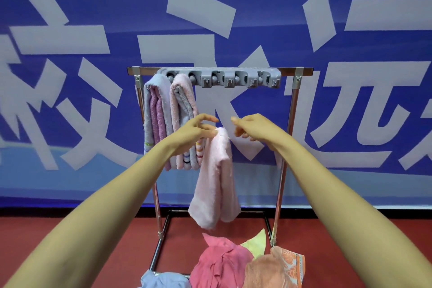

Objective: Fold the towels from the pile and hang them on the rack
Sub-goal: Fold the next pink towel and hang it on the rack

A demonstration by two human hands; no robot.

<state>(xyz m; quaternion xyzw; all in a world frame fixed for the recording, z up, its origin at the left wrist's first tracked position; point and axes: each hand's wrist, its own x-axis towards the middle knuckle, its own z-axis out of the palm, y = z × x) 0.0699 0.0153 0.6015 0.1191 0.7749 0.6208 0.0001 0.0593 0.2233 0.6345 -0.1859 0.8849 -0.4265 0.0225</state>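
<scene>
Left hand (196,129) with limp, folded pale-pink towel (217,182)

A rack (295,100) stands before a banner (70,82), with 2 hung towels (159,112) side by side at the left end of its hook strip (219,79). A held towel (217,182) hangs from the left hand (197,130) in front of the rack's middle, with the right hand (253,127) just beside it. The pile (224,264) lies on the floor (70,236) at the rack's base.
</scene>
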